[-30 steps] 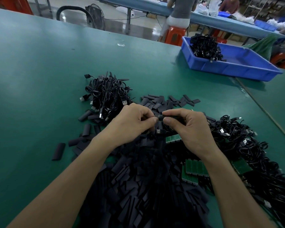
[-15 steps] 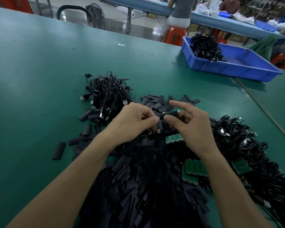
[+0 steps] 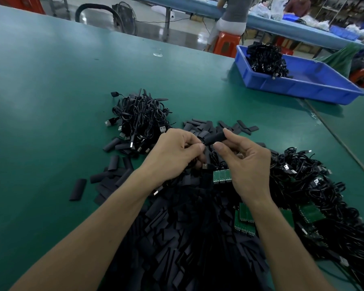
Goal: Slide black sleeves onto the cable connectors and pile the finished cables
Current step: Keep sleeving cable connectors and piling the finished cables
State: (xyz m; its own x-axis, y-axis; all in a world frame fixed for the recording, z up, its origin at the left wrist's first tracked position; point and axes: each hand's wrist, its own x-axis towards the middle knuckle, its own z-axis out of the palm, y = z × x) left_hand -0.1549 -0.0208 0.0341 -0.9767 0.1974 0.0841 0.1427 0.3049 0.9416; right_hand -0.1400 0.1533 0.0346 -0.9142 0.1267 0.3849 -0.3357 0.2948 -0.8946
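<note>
My left hand [image 3: 177, 152], fingers curled, pinched the black sleeve [image 3: 215, 138] at its left end; my right hand [image 3: 246, 162] gripped it between thumb and forefinger.

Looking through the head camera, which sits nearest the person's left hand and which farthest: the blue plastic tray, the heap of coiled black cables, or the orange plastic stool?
Measured from the left hand:
1. The heap of coiled black cables, just beyond the hand, slightly left.
2. The blue plastic tray, far off to the right.
3. The orange plastic stool, farther still, on the floor behind.
</note>
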